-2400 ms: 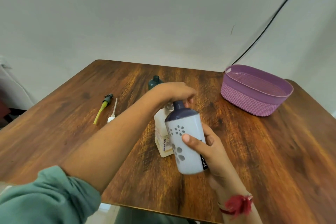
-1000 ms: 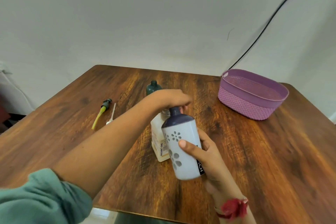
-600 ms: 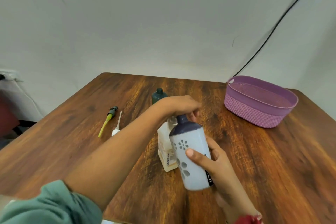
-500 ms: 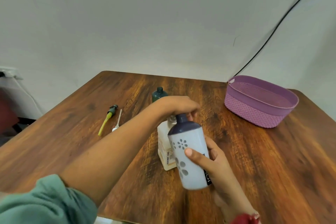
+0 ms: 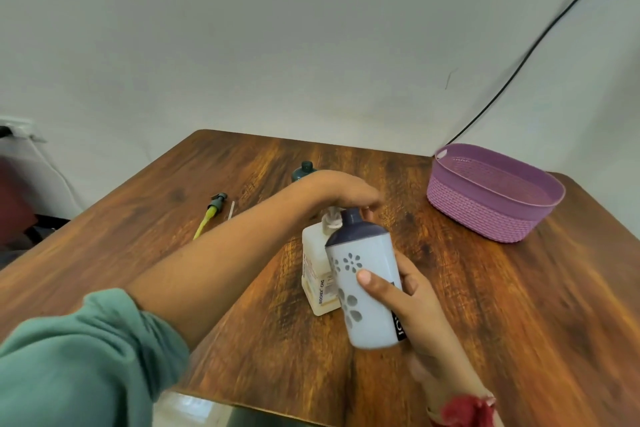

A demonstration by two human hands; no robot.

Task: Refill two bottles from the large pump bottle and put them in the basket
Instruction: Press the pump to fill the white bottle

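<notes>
Just then, the right hand [image 5: 415,302] gripped the white flowered bottle [image 5: 367,288], tilted above the table [image 5: 502,305], its dark neck just beside the spout of the large pump bottle [image 5: 317,274]. The left hand [image 5: 343,191] was cupped over that pump's head, fingers curled down around it. The purple basket [image 5: 485,215] sat well apart, far right.

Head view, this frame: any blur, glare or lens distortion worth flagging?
Head view: the wide-angle lens splays the edges of the brown wooden table and enlarges the near teal sleeve; the left hand is motion-smeared at its fingertips over the cream square pump bottle; the white flower-printed bottle in the grip of the right hand is sharp; light is soft, no glare.
</notes>
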